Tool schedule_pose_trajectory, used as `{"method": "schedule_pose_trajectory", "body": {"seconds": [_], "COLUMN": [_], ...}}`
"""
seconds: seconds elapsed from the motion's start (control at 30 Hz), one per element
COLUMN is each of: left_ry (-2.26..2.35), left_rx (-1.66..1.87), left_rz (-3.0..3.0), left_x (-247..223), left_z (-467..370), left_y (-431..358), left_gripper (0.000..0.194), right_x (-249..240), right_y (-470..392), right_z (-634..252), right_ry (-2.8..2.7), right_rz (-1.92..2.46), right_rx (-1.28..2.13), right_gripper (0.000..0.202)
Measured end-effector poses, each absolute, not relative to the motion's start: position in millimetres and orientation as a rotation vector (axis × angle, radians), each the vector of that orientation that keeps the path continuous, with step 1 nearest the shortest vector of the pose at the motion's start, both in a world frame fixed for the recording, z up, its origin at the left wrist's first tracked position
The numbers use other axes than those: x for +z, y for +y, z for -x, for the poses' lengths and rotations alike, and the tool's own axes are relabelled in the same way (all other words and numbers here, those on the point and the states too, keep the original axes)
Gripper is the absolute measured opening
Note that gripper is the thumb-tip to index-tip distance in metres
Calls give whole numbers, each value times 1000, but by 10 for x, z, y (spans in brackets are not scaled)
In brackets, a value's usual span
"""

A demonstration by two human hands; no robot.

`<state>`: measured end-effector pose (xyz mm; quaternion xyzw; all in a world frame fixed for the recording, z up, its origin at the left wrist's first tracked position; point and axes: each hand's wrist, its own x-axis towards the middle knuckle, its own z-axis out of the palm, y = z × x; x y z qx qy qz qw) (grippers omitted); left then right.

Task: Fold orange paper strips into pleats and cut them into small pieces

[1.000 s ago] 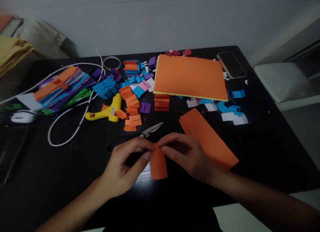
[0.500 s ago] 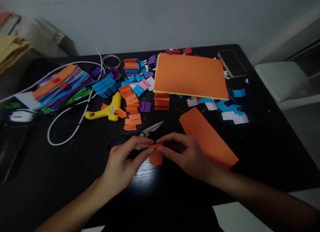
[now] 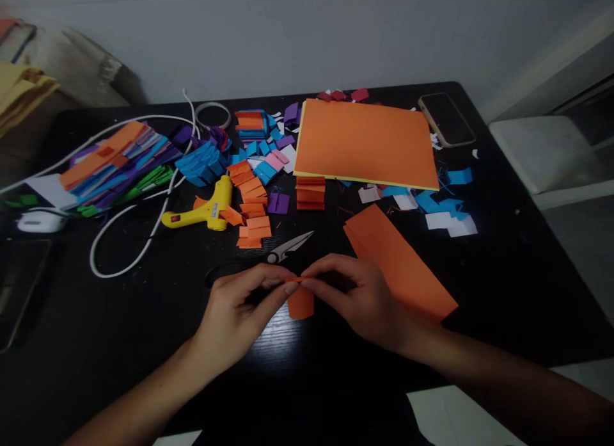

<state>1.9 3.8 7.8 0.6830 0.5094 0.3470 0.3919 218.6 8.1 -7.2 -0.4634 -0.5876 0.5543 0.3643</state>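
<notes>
Both hands pinch the folded upper edge of a small orange paper strip point(image 3: 300, 304), whose lower part hangs down towards me. My left hand point(image 3: 240, 302) grips the fold's left end between thumb and fingers. At the right end, the thumb and fingertips of my right hand point(image 3: 357, 295) press on the same fold. Scissors point(image 3: 288, 246) lie just beyond my left hand, blades pointing away to the right, their dark handles partly hidden by it. A larger folded orange sheet point(image 3: 403, 267) lies beside and partly beneath my right hand and forearm.
A yellow glue gun point(image 3: 218, 206) lies left of several orange folded pieces point(image 3: 252, 193). A white cable point(image 3: 96, 244) loops across the left side. An orange paper stack point(image 3: 367, 142), a phone point(image 3: 446, 121) and blue scraps point(image 3: 439, 206) are at the back and right.
The fold in the orange strip looks flatter and thinner between my fingertips. Both hands keep their pinch in nearly the same place; the view has shifted slightly.
</notes>
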Motion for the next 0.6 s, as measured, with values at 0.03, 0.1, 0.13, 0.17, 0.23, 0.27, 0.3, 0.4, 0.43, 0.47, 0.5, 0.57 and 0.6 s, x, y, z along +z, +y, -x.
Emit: {"method": "schedule_pose_trajectory", "body": {"seconds": [0.03, 0.1, 0.13, 0.17, 0.23, 0.27, 0.3, 0.4, 0.43, 0.47, 0.5, 0.57, 0.6], "left_ry": [1288, 1283, 1281, 1278, 1274, 1269, 1265, 1251, 1249, 1246, 1244, 1243, 1240], "left_rx": [881, 876, 874, 874, 871, 870, 863, 850, 848, 849, 851, 846, 843], "left_rz": [-1729, -1720, -1718, -1716, -1715, -1715, -1715, -1734, -1745, -1756, -1767, -1780, -1786], "left_x": [81, 84, 85, 86, 87, 88, 89, 91, 90, 88, 86, 84, 83], "left_z": [-20, -19, -16, -12, -3, 1, 5, 14, 15, 17, 18, 18, 18], "left_y": [37, 33, 30, 29, 28, 29, 31, 37, 38, 37, 36, 30, 27], "left_gripper": [5, 5, 5, 5, 6, 6, 7, 10, 10, 10, 9, 9, 9], "right_x": [-74, -78, -81, -83, -85, -85, -84, -78, -78, -78, -80, -85, -87], "right_y": [79, 76, 74, 73, 71, 70, 70, 71, 71, 70, 70, 69, 68], "right_z": [-2188, -2190, -2192, -2194, -2197, -2197, -2198, -2195, -2193, -2192, -2190, -2187, -2186], "right_ry": [-1515, -1520, -1525, -1533, -1550, -1556, -1559, -1559, -1557, -1555, -1554, -1550, -1552], "right_rz": [1185, 1175, 1171, 1167, 1167, 1171, 1176, 1178, 1176, 1173, 1169, 1162, 1157], "right_rx": [1421, 1418, 1420, 1421, 1414, 1408, 1402, 1394, 1395, 1395, 1396, 1397, 1398], "right_gripper": [8, 7, 7, 8, 9, 9, 9, 9, 9, 9, 9, 9, 8]}}
